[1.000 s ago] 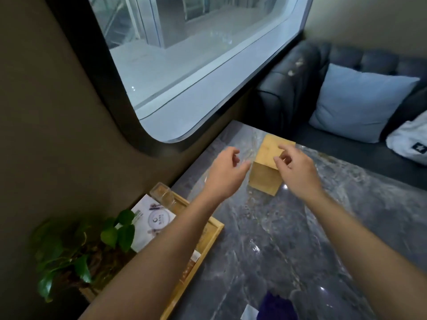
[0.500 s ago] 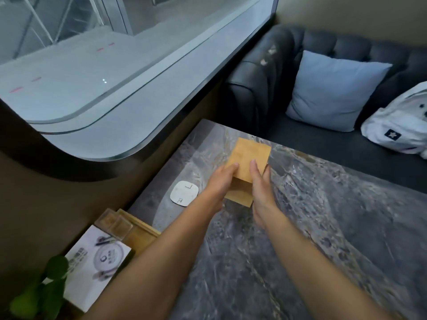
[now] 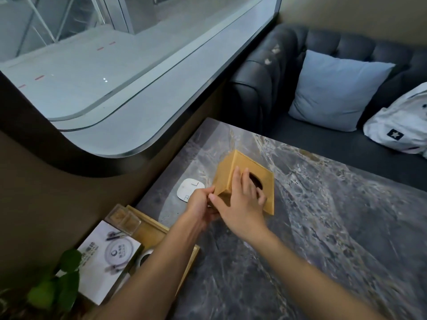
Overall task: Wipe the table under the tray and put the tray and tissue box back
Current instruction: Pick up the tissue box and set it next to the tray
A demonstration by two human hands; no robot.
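A wooden tissue box (image 3: pixel 251 168) with a dark oval opening is tipped over on the grey marble table (image 3: pixel 312 222), near its far left corner. My right hand (image 3: pixel 240 204) lies across the opening face, fingers spread over it. My left hand (image 3: pixel 199 204) pinches the box's near lower corner. A wooden tray (image 3: pixel 159 229) stands at the table's left edge by the wall, partly hidden under my left forearm. It holds a clear small container (image 3: pixel 123 219), a white printed card (image 3: pixel 108 257) and a cup I can barely see.
A white square pad (image 3: pixel 190 189) lies flat on the table, left of the box. A green plant (image 3: pixel 55 289) sits at the near left. Beyond the table is a dark sofa (image 3: pixel 265 72) with a blue cushion (image 3: pixel 335 88) and a white bag (image 3: pixel 402 123). A window runs along the left wall.
Both hands closed on the tissue box and turned it, so its oval opening now faces up and toward me. The view shifted left and closer.
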